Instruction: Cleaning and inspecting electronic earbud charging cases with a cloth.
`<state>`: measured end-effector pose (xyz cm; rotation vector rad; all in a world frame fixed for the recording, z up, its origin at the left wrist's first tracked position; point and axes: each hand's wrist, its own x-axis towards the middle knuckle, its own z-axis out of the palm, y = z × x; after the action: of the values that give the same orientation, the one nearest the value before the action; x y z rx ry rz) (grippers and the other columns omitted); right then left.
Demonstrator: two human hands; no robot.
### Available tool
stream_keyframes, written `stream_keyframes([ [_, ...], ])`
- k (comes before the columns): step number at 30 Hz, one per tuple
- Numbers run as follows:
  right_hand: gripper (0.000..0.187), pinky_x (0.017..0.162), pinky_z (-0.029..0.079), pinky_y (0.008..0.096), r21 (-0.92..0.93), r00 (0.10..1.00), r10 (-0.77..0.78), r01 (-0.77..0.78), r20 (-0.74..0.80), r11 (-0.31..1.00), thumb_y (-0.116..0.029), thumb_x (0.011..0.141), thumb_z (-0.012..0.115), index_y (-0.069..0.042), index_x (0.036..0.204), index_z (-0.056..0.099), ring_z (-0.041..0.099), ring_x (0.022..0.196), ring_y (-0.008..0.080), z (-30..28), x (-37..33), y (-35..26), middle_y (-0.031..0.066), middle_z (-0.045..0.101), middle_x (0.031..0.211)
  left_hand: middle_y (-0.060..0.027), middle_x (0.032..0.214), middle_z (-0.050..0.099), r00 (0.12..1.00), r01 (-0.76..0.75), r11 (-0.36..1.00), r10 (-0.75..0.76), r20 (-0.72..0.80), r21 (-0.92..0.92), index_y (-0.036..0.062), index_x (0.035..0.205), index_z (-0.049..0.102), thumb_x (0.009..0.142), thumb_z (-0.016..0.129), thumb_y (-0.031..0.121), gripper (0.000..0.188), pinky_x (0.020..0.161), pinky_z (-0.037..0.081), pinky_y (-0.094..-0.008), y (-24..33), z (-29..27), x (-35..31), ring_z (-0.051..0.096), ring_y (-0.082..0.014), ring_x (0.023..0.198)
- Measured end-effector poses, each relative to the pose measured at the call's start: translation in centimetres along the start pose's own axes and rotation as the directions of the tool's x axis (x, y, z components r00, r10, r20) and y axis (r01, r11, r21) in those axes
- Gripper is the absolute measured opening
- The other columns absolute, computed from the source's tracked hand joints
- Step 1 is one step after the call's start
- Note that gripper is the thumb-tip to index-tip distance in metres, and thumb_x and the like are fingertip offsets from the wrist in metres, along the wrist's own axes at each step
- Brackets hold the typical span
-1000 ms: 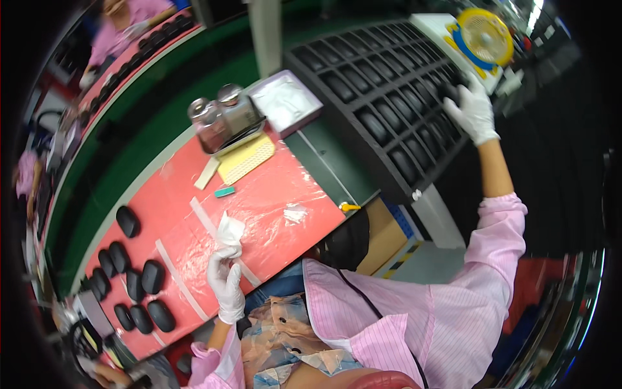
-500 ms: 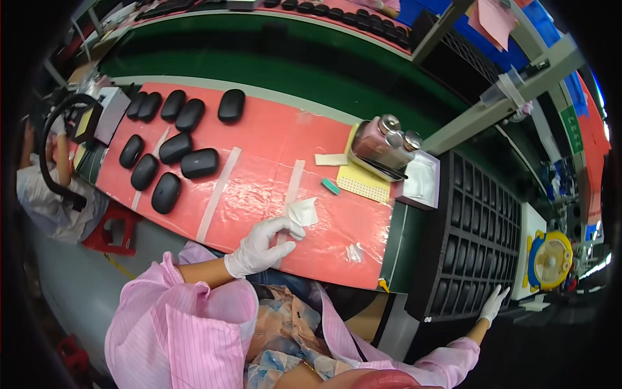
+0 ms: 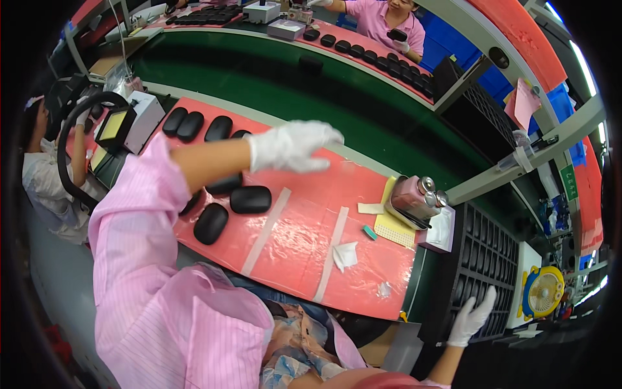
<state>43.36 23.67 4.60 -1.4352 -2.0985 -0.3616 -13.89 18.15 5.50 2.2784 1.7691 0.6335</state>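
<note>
My left hand [image 3: 295, 148], in a white glove, reaches out above the red mat [image 3: 311, 188] with its fingers stretched and nothing in them. Beneath and beside that forearm lie several smooth black rounded cases [image 3: 251, 200], some partly hidden by the arm. My right hand [image 3: 472, 319], also gloved, is over the near part of a black compartment tray [image 3: 464, 243] filled with more such cases. Its fingers are spread, and I see nothing held in them. A crumpled white cloth [image 3: 345, 256] rests on the mat between the two hands.
Glass bottles with metal lids [image 3: 414, 194] stand in a holder at the mat's right end. Beside them are a white tissue box [image 3: 440, 230], a yellow dotted sheet [image 3: 394, 231] and a small green block [image 3: 369, 232]. A yellow fan [image 3: 543, 292] is far right; co-workers sit at left and across.
My left hand has lifted from beside the white cloth and swung forward over the mat. The right hand has shifted on the tray, its fingers now more raised. The whole view has turned.
</note>
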Motion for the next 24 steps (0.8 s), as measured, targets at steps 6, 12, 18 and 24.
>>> stream_keyframes([
  [6,0.068,0.112,0.021,0.0563,0.395,0.963,-0.156,0.059,0.218,0.917,-0.01,0.08,0.059,0.007,0.141,0.034,0.026,0.137,0.0506,5.0,-9.8,-23.8,0.0306,0.031,0.146,-0.0203,0.121,0.056,0.96,0.279,0.753,-0.228,-0.161,0.596,0.0,0.124,0.05,0.074,0.067,0.021,0.057,0.101,0.041,-0.0436,-17.5,-1.2,10.7,0.052,-0.0349,0.118],
  [12,0.068,0.109,0.023,0.0614,0.319,0.981,0.063,-0.12,0.183,0.94,-0.025,0.084,0.058,0.008,0.139,0.037,0.025,0.135,0.0543,9.6,-11.5,-28.4,0.035,0.028,0.146,-0.019,0.137,0.046,0.845,0.533,0.653,-0.442,-0.301,0.537,0.0035,0.138,0.039,0.079,0.062,0.018,0.065,0.108,0.031,-0.0468,-25.9,0.2,16.9,0.041,-0.0342,0.13],
  [18,0.057,0.102,0.036,0.0594,0.231,0.984,0.026,-0.067,0.178,0.971,-0.034,0.084,0.057,0.003,0.127,0.052,0.039,0.126,0.0533,10.5,-12.1,-27.7,0.0303,0.041,0.138,-0.0145,0.156,0.025,0.733,0.679,0.564,-0.556,-0.392,0.47,0.0082,0.149,0.027,0.092,0.045,0.026,0.062,0.117,0.015,-0.0474,-30.5,2.0,19.5,0.017,-0.0318,0.146],
  [24,0.047,0.099,0.041,0.0571,0.188,0.992,-0.037,0.013,0.124,0.982,-0.033,0.082,0.056,0.001,0.115,0.062,0.046,0.12,0.0524,11.8,-13.9,-26.8,0.0294,0.047,0.133,-0.0165,0.145,0.04,0.688,0.722,0.609,-0.682,-0.247,0.33,0.0081,0.139,0.044,0.085,0.06,0.029,0.06,0.107,0.036,-0.0448,-33.7,-0.6,17.8,0.038,-0.0336,0.134],
])
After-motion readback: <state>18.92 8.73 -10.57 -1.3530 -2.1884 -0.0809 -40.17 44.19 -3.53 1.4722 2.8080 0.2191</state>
